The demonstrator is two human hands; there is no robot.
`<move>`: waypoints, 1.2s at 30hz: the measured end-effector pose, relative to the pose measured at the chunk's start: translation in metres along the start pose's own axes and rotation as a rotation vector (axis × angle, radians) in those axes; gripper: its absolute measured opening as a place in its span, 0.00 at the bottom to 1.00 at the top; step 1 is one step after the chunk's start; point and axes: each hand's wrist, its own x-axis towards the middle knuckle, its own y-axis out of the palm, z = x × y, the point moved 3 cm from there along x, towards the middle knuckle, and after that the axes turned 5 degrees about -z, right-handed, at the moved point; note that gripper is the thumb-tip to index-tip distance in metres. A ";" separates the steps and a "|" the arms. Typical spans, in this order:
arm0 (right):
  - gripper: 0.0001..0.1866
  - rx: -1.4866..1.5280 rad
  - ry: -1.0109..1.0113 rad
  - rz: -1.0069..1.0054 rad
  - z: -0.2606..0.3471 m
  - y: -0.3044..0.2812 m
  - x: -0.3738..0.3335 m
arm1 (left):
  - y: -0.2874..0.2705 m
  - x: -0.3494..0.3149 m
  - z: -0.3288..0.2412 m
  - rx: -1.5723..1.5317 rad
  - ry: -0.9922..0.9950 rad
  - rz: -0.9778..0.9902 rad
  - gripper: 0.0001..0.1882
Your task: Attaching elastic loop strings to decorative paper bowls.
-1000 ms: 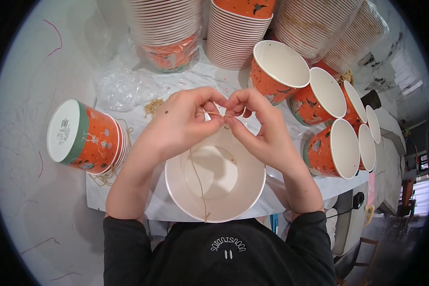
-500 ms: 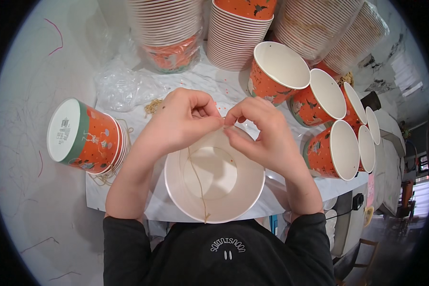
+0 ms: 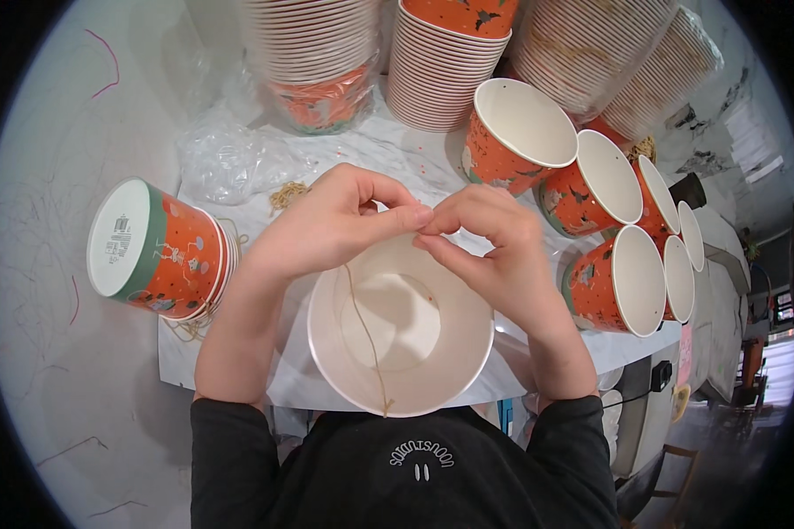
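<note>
A white-lined paper bucket [image 3: 326, 353] stands open side up at the table's near edge, between my forearms. A thin tan string [image 3: 366, 331] is knotted at its near rim and runs across the inside until it disappears under my left hand [image 3: 344, 216]. Over the far rim, my left thumb and fingers are pinched together. Tip to tip with them, my right hand [image 3: 485, 238] is pinched too. Both pinches appear to be on the string's far end, though the fingertips mostly cover it.
Orange patterned buckets [image 3: 525, 123] stand and lean in rows at right. Tall bucket stacks [image 3: 432, 79], some wrapped in plastic, line the back. At left, a nested stack [image 3: 163, 251] lies on its side with string around it. Crumpled clear plastic [image 3: 229, 163] and a string bundle [image 3: 287, 196] lie behind my left hand.
My left thumb has shifted slightly right, against the right fingertips, and the right fingers have closed in more. The whole scene sits marginally lower and to the right.
</note>
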 end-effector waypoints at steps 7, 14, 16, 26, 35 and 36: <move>0.07 0.220 0.145 0.091 0.003 -0.006 0.000 | -0.008 0.003 -0.001 0.102 -0.091 0.126 0.10; 0.06 0.143 0.058 0.077 0.002 -0.010 0.002 | -0.001 0.006 0.005 -0.053 -0.133 0.147 0.11; 0.07 0.107 0.040 0.069 0.005 -0.012 0.002 | 0.003 0.007 0.004 -0.091 -0.147 0.134 0.11; 0.07 0.054 -0.011 0.088 0.004 -0.014 0.002 | 0.002 0.010 0.008 -0.193 -0.154 0.162 0.08; 0.06 0.188 0.170 0.067 0.000 -0.005 -0.003 | 0.014 0.007 0.012 -0.182 -0.156 -0.031 0.05; 0.07 0.095 0.093 0.040 0.000 -0.003 -0.004 | 0.014 0.008 0.013 -0.182 -0.155 -0.031 0.05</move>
